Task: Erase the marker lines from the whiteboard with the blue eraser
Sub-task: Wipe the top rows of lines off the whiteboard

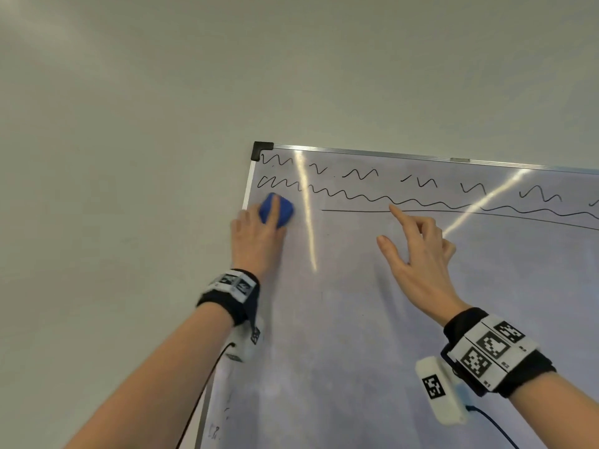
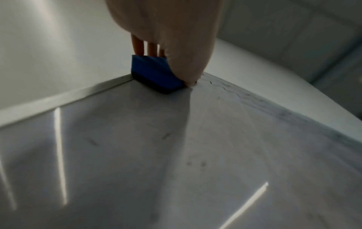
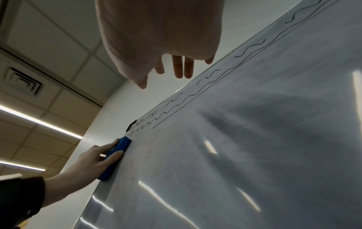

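Grey-white wall behind, and on it the whiteboard (image 1: 372, 303) fills my view from its top left corner. My left hand (image 1: 256, 241) holds the eraser (image 1: 277, 210) flat to the board, fingers over its blue back and thumb at its side, felt face down, right by the left frame and just under the start of the wavy line (image 1: 372, 197). My right hand (image 1: 418, 257) holds nothing: fingers loosely spread, forefinger near the straight line (image 1: 453, 212); I cannot tell whether it touches the board.

All three rows of marks look intact apart from the straight line, which begins well right of the eraser. To wipe well, I judge I should keep the felt fully flat, press evenly, slide up onto the loops beside the corner, then sweep right in long overlapping passes along each row. My right hand should clear out of the path first. Tilting the eraser would leave streaks.
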{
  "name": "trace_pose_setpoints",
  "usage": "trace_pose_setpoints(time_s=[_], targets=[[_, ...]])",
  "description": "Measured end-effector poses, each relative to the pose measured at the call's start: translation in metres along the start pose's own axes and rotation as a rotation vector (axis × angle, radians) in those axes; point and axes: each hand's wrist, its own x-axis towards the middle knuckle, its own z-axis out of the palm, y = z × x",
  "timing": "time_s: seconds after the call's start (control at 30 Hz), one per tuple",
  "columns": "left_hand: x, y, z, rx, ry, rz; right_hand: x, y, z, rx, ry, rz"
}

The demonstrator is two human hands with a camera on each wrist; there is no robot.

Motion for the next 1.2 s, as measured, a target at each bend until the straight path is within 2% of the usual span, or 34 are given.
trace_pose_setpoints(time_s=[0.07, 0.13, 0.2, 0.27, 0.37, 0.43, 0.5, 0.6, 0.7, 0.8, 0.9, 0.93, 1.0, 1.1, 1.2], targets=[[0.005, -0.005, -0.006, -0.002, -0.072, -0.189, -0.003, 0.009, -0.009, -0.004, -0.007, 0.000], [0.009, 0.015, -0.010, -0.004, -0.139, -0.368, -0.004, 0.019, -0.019, -0.008, -0.009, 0.019], [0.013, 0.049, -0.010, -0.022, -0.151, -0.457, -0.004, 0.029, -0.030, 0.008, 0.001, 0.045], [0.016, 0.088, -0.007, -0.050, -0.157, -0.431, -0.003, 0.039, -0.041, 0.023, 0.009, 0.061], [0.012, 0.152, -0.002, -0.082, -0.133, -0.290, -0.004, 0.049, -0.052, 0.026, 0.019, 0.074], [0.006, 0.182, -0.003, -0.086, -0.179, -0.186, -0.004, 0.056, -0.057, 0.038, 0.016, 0.092], [0.002, 0.189, -0.008, -0.083, -0.167, -0.100, -0.005, 0.059, -0.058, 0.054, 0.018, 0.090], [-0.001, 0.167, -0.008, -0.100, -0.085, -0.016, -0.009, 0.067, -0.063, 0.054, 0.014, 0.066], [0.000, 0.137, -0.010, -0.126, -0.163, -0.171, -0.013, 0.082, -0.075, 0.045, 0.007, 0.051], [0.000, 0.128, -0.011, -0.061, -0.160, -0.334, -0.019, 0.104, -0.094, 0.038, 0.007, 0.054], [0.007, 0.158, -0.009, 0.011, -0.146, -0.488, -0.025, 0.129, -0.114, 0.018, 0.006, 0.085], [0.010, 0.174, -0.008, 0.013, -0.132, -0.499, -0.027, 0.136, -0.120, 0.017, 0.007, 0.096], [0.015, 0.214, -0.001, -0.029, -0.176, -0.448, -0.029, 0.147, -0.131, 0.022, 0.011, 0.115], [0.016, 0.273, 0.001, -0.044, -0.197, -0.296, -0.033, 0.159, -0.142, 0.010, 0.020, 0.124], [0.011, 0.293, -0.002, -0.048, -0.237, -0.168, -0.034, 0.167, -0.147, 0.012, 0.019, 0.129]])
